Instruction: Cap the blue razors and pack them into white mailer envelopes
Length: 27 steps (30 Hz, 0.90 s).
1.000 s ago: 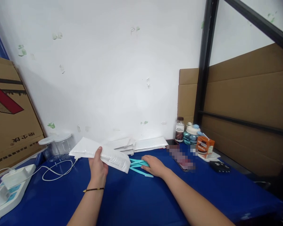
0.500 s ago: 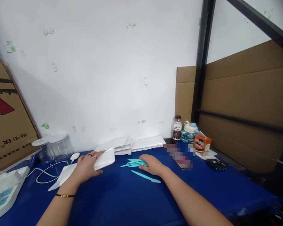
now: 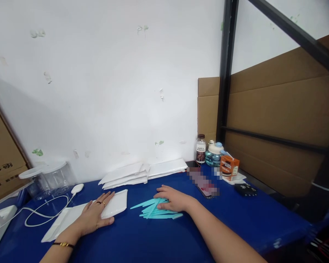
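My left hand [image 3: 94, 218] lies flat, fingers spread, on a white padded envelope [image 3: 115, 202] that rests on the blue table [image 3: 159, 241]. A ring shows on one finger and a thin bracelet on the wrist. My right hand [image 3: 172, 199] rests palm down, fingers stretched out, on a loose pile of several thin turquoise plastic sticks [image 3: 153, 211] near the middle of the table. Neither hand grips anything.
A stack of white envelopes [image 3: 142, 171] lies against the wall. Clear plastic jars [image 3: 48, 177] and a white cable [image 3: 44, 215] are at the left. A bottle [image 3: 200, 148], a blue cup [image 3: 214, 153], an orange carton [image 3: 229, 167], a phone and a black object [image 3: 245, 189] stand at the right.
My left hand brought the white envelope down from the air and laid it flat on the table. My right hand pulled the turquoise sticks together into a pile nearer to me.
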Motion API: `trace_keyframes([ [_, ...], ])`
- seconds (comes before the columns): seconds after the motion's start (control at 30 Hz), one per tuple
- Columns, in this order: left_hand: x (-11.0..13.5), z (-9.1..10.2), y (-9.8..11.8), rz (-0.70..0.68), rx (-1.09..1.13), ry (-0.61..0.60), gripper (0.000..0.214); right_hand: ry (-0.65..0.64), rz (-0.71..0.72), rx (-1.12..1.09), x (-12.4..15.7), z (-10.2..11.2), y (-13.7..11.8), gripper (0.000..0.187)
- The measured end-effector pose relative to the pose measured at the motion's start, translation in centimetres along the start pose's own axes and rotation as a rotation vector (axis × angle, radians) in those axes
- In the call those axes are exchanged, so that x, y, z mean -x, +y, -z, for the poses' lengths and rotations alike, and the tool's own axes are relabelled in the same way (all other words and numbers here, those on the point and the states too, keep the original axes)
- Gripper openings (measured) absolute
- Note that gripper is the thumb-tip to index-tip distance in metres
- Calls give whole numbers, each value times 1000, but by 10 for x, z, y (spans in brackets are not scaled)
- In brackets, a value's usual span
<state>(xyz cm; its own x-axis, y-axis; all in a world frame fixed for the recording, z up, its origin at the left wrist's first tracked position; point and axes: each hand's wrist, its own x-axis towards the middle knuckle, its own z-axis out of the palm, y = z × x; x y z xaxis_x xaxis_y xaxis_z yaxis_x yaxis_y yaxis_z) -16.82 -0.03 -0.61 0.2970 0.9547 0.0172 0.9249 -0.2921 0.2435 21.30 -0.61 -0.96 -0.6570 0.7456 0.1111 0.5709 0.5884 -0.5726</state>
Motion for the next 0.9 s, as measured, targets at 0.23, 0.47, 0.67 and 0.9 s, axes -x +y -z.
trace_keyframes([
  [0.23,-17,19,71,-156,323,367,47,304,6,5,-4,17,12,31],
  [0.47,-52,-11,162,-187,174,-80,39,296,-90,118,-7,13,31,20],
  [0.67,-66,-32,167,-173,138,-57,17,319,-98,87,-14,9,27,7],
  [0.9,-71,-23,154,-164,-12,144,12,314,-103,-40,-15,15,39,8],
])
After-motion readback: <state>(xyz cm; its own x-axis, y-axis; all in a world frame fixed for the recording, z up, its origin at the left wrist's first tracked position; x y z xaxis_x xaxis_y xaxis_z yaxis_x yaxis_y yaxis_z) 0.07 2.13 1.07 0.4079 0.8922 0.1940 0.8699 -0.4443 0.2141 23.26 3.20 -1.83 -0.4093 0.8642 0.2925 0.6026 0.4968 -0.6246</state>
